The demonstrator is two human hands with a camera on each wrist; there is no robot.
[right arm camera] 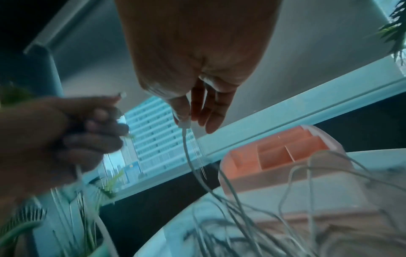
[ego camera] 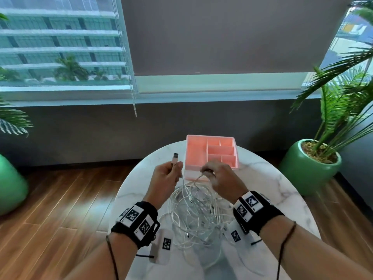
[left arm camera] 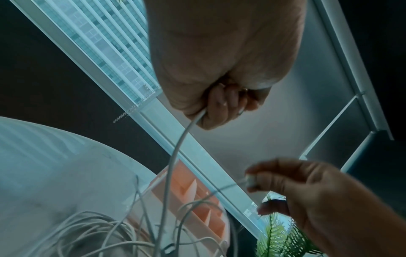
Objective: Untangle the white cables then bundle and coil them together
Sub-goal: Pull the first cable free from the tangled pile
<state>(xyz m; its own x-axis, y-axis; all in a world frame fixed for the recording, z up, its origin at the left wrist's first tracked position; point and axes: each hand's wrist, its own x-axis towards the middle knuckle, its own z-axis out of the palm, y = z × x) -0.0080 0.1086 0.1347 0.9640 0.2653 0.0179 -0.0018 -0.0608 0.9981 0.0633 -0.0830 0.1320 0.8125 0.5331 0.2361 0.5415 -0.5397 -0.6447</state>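
A loose tangle of white cables (ego camera: 193, 215) lies on the round marble table (ego camera: 272, 188) between my forearms. My left hand (ego camera: 168, 174) is raised above the pile and grips one cable just below its USB plug (ego camera: 175, 158), which sticks up past the fingers. In the left wrist view that cable (left arm camera: 175, 156) runs down from the fist into the heap. My right hand (ego camera: 217, 174) pinches the small white connector end (right arm camera: 184, 124) of another cable between thumb and forefinger, the other fingers loosely extended. Strands hang from both hands to the pile.
A pink divided organiser tray (ego camera: 212, 154) stands at the table's far side, just beyond both hands. A potted palm in a green pot (ego camera: 308, 168) is at the right, another green pot (ego camera: 10, 186) at the left. Wooden floor surrounds the table.
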